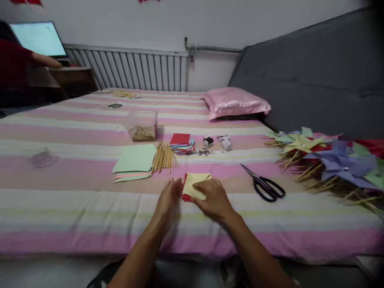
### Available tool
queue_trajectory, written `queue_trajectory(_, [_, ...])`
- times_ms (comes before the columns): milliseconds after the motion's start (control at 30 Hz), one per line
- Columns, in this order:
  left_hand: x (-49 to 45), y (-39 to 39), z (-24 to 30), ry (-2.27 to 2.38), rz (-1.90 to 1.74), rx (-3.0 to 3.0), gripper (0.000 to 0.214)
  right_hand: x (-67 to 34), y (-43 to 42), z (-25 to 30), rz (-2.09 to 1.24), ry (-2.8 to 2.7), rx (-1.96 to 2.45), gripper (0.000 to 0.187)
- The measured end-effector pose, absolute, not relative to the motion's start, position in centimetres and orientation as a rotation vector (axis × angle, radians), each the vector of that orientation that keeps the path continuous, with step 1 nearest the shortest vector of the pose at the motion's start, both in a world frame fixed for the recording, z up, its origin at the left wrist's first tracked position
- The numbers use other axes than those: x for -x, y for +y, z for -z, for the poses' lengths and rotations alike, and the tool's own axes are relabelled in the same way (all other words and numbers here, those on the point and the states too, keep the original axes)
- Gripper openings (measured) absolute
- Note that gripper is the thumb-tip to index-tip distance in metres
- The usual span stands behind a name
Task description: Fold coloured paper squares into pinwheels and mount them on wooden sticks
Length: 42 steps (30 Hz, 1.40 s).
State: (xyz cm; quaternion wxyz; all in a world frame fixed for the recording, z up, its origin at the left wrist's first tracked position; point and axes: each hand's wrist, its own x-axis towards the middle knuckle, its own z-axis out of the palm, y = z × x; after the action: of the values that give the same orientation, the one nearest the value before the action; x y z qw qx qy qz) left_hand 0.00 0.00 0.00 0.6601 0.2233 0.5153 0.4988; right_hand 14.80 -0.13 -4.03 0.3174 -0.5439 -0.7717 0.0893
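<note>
A folded yellow paper with a red underside (194, 185) lies on the striped bedsheet (75, 200) near the front edge. My right hand (213, 199) rests flat on its lower right part, fingers pressing it down. My left hand (168, 198) touches the paper's left edge, fingers stretched out and slightly blurred. Just behind lie a bundle of wooden sticks (163, 157) and a stack of pale green and pink sheets (135, 162).
Black scissors (264, 186) lie right of the paper. A stack of coloured squares (181, 143), small pins (205, 151), a clear box of sticks (143, 125), finished pinwheels (330, 160) and a pink pillow (235, 102) sit farther back. Another person's arm (45, 61) reaches a laptop (38, 38) at far left.
</note>
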Motion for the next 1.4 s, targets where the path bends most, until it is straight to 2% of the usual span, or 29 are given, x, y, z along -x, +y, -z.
queue_trajectory(733, [-0.3, -0.6, 0.2, 1.092, -1.217, -0.493, 0.033, -14.5, -0.5, 3.6, -0.272, -1.972, 1.487, 0.033])
queue_trajectory(933, [-0.7, -0.4, 0.1, 1.008, -1.263, -0.461, 0.031, -14.2, -0.4, 3.3, -0.234, -1.995, 1.522, 0.019])
queue_trajectory(1100, [-0.8, -0.4, 0.4, 1.045, -1.269, -0.478, 0.030, -14.2, -0.2, 3.1, -0.264, -1.948, 1.587, 0.024])
queue_trajectory(1233, [-0.7, -0.4, 1.1, 1.128, -1.311, -0.691, 0.037, -14.4, 0.2, 3.2, -0.420, -1.693, 1.644, 0.021])
queue_trajectory(1400, [-0.5, -1.0, 1.6, 1.366, -1.341, -1.430, 0.046, -15.0, 0.9, 3.1, -0.517, -1.351, 1.684, 0.020])
